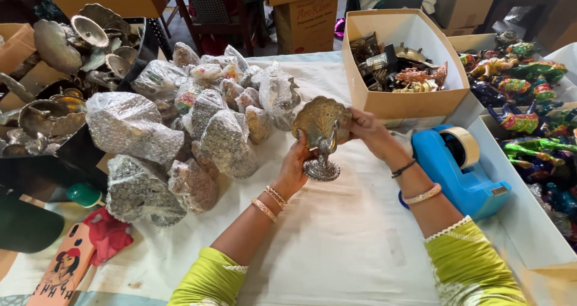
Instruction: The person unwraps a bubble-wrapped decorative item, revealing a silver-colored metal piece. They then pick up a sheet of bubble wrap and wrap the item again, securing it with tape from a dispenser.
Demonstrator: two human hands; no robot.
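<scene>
I hold a brass peacock figurine (323,126) with a fanned tail and a round base over the white cloth. My left hand (296,165) grips it from below, by the body and base. My right hand (368,130) holds the right edge of the fanned tail. Both wrists wear bangles, and my sleeves are lime green.
A heap of bubble-wrapped pieces (180,132) lies to the left. A black bin of bare metal pieces (66,60) stands far left. Behind are a cardboard box of brass figurines (404,99), a blue tape dispenser (460,168) and a tray of painted figurines (529,114). A phone (63,273) lies front left.
</scene>
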